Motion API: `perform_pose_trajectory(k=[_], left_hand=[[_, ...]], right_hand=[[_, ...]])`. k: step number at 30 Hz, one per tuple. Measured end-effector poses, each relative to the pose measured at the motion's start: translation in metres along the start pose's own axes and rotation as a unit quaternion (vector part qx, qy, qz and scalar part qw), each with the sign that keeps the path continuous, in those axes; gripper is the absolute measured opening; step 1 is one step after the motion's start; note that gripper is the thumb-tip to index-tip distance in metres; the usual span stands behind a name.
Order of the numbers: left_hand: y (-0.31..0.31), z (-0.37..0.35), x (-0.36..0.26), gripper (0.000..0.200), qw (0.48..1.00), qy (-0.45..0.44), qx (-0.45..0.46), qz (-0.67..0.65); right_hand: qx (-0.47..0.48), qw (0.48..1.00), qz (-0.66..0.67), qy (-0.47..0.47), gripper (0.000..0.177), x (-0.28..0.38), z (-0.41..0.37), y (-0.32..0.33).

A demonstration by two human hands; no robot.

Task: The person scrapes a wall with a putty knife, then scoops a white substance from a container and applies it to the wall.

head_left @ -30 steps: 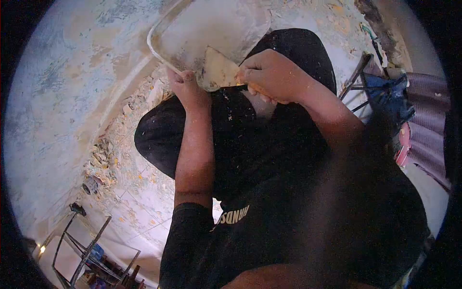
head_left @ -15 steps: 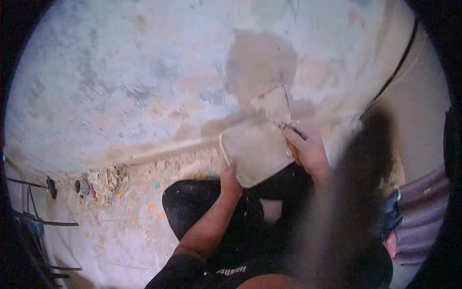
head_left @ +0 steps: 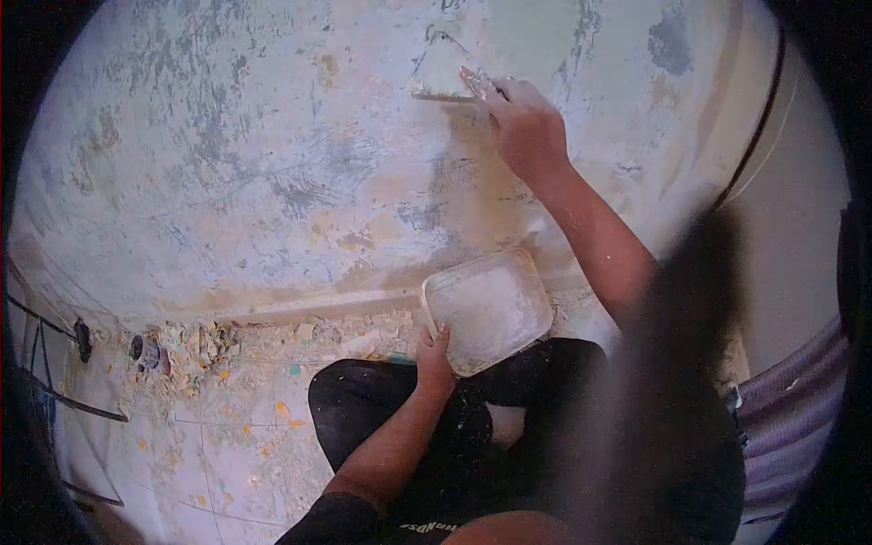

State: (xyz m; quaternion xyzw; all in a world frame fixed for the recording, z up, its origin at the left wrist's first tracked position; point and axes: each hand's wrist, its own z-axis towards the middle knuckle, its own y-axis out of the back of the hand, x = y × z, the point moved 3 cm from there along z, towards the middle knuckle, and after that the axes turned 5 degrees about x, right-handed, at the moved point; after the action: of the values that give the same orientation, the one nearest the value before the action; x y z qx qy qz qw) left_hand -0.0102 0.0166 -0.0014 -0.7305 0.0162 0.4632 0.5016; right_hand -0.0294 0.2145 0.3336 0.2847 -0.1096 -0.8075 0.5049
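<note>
Flr (head_left: 259,477) littered w/ pale scraps (head_left: 211,348) & orange bits (head_left: 282,408).

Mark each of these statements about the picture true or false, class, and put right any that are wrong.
1. The left hand grips the tray by its edge. True.
2. The right hand is empty. False: it holds a scraper up at the wall.
3. Loose scraps lie along the foot of the wall. True.
4. The scraper is lower in the picture than the tray. False: it is higher.
5. The person's trousers are bright white. False: they are dark.
6. The tray has rounded corners. True.
</note>
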Motion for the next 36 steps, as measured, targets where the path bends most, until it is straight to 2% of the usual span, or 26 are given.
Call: perform_pose_trajectory(k=[4, 6, 7, 9, 11, 16, 19, 25, 31, 33, 36], left_hand=[[-0.005, -0.002, -0.002, 0.045, 1.0, 0.004, 0.007, -0.026], [0.004, 0.002, 0.003, 0.045, 1.0, -0.008, 0.007, 0.0], [0.006, 0.003, 0.004, 0.045, 0.999, -0.017, 0.012, 0.029], [0.001, -0.001, 0.002, 0.046, 1.0, -0.006, 0.001, -0.002], [-0.001, -0.001, 0.002, 0.047, 0.999, 0.007, -0.007, -0.03], [0.016, 0.007, 0.014, 0.051, 0.998, -0.009, 0.016, 0.058], [0.011, 0.007, 0.016, 0.046, 1.0, -0.01, -0.006, 0.016], [-0.004, -0.001, 0.002, 0.04, 0.999, 0.015, -0.013, -0.031], [-0.003, -0.001, 0.005, 0.04, 1.0, 0.022, -0.016, -0.014], [0.002, 0.001, 0.007, 0.041, 1.0, 0.007, -0.008, 0.008], [0.005, 0.003, 0.01, 0.043, 1.0, -0.006, -0.004, 0.019]], right_hand=[[0.035, 0.999, 0.01, -0.004, 0.033, 0.003, 0.007, -0.001], [0.024, 1.0, -0.002, -0.016, 0.046, 0.004, 0.01, 0.001], [0.025, 1.0, -0.001, -0.012, 0.046, 0.004, 0.011, 0.0], [0.041, 0.999, -0.006, -0.016, 0.057, 0.002, 0.012, -0.002], [0.03, 0.999, -0.004, -0.011, 0.057, 0.0, 0.012, -0.006], [0.018, 1.0, -0.001, -0.009, 0.058, -0.005, 0.014, -0.012], [0.011, 1.0, 0.0, -0.004, 0.059, -0.005, 0.017, -0.011], [0.049, 0.999, -0.001, -0.001, 0.062, -0.008, 0.015, -0.016], [0.039, 0.997, 0.062, 0.001, 0.065, -0.003, 0.008, -0.026], [0.075, 0.993, 0.089, -0.033, 0.06, -0.002, 0.005, -0.028], [0.093, 0.991, 0.09, -0.042, 0.063, 0.0, -0.001, -0.029]])
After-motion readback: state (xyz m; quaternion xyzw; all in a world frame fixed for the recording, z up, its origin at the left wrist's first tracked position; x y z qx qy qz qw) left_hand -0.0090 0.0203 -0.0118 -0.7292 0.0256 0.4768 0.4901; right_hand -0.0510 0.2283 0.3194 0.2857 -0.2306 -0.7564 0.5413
